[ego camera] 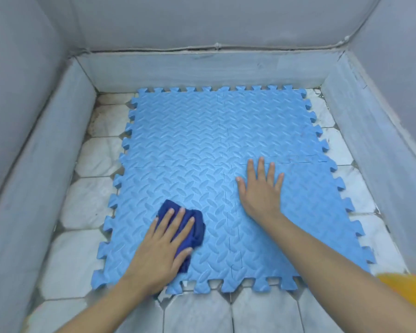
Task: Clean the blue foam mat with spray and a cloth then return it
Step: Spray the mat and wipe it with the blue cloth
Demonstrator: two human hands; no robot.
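Note:
The blue foam mat (202, 140), made of interlocking ribbed tiles with toothed edges, lies flat on the tiled floor. My left hand (161, 246) presses a crumpled dark blue cloth (195, 227) onto the mat's near left tile, fingers spread over it. My right hand (259, 191) rests flat on the near right tile, palm down, fingers apart, holding nothing. No spray bottle is in view.
White and grey floor tiles (91, 203) surround the mat. A low grey skirting and walls (202, 68) close in the left, far and right sides. A yellow sleeve or garment (411, 292) shows at the lower right edge.

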